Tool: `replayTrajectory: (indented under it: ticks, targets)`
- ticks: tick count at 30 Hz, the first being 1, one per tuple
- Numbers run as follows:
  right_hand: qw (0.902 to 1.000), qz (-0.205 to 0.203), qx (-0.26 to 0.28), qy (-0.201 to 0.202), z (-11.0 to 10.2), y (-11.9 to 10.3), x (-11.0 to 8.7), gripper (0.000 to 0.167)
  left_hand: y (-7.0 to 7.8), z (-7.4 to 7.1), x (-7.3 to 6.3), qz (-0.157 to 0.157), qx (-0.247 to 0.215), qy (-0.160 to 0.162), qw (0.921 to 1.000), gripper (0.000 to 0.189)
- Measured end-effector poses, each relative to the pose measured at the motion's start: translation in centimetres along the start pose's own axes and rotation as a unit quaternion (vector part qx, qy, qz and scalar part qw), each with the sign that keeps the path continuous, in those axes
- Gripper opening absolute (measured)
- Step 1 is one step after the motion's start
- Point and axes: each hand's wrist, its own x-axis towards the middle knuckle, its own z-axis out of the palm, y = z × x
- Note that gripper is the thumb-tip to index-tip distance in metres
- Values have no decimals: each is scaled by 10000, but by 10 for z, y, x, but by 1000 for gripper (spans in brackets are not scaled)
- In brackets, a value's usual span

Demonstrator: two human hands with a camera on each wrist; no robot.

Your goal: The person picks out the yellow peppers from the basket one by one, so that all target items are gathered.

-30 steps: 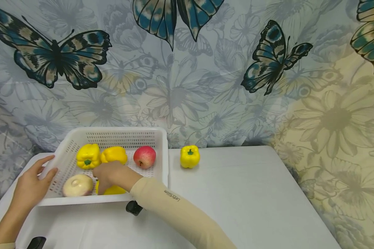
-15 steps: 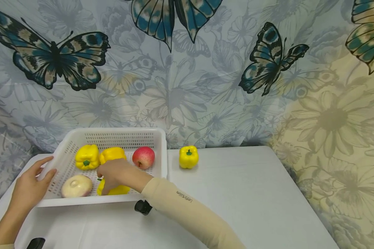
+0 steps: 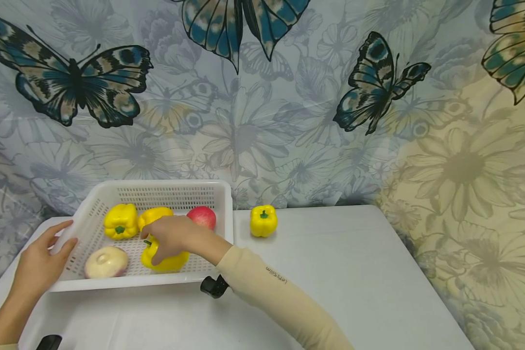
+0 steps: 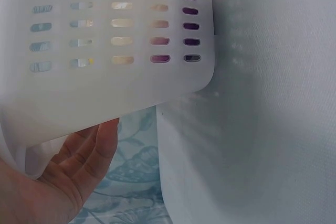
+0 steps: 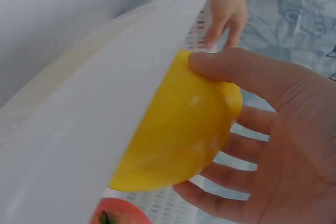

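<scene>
As the head view shows, the right hand [image 3: 171,236] grips a yellow pepper [image 3: 173,263] in the white basket [image 3: 127,285]; I can't tell if it touches the bottom. Just past the grip is a second pepper [image 3: 154,214], with a third pepper [image 3: 120,221] to its left. A pale round vegetable [image 3: 106,262] sits left of the grip, and a red apple [image 3: 204,217] (partly hidden by the hand) is past it to the right. Farther right, outside the basket, a fourth pepper [image 3: 263,221] stands on the table [image 3: 354,272]. In the left wrist view, the left hand [image 4: 68,179] holds the basket's edge, its fingers bent round it. In the right wrist view, the thumb is on one side of the gripped pepper, the fingers on the other.
</scene>
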Motion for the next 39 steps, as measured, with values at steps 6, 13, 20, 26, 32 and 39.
replayTrajectory:
  ticks: [6, 13, 20, 26, 32, 39]
  targets:
    - [9985, -416, 286, 219, -8, 13, -8, 58, 0, -1, 0, 3, 7, -16, 10000, 53]
    - [9927, -741, 580, 754, -9, 29, -20, 59, 0, -2, 0, -24, -47, -27, 10000, 53]
    - [9851, -761, 1022, 1155, -13, 40, -30, 65, 0, -1, 0, -89, -50, 11, 9999, 53]
    - [9783, -759, 1412, 1316, -17, 46, -36, 67, 0, 0, -1, -84, -61, 19, 9999, 53]
    - [9702, -923, 1715, 1442, -19, 54, -43, 67, 0, -1, -1, -75, -113, 5, 9999, 52]
    - [9612, -892, 2175, 1443, -16, 64, -49, 67, 0, -1, -1, -148, -96, -59, 9998, 53]
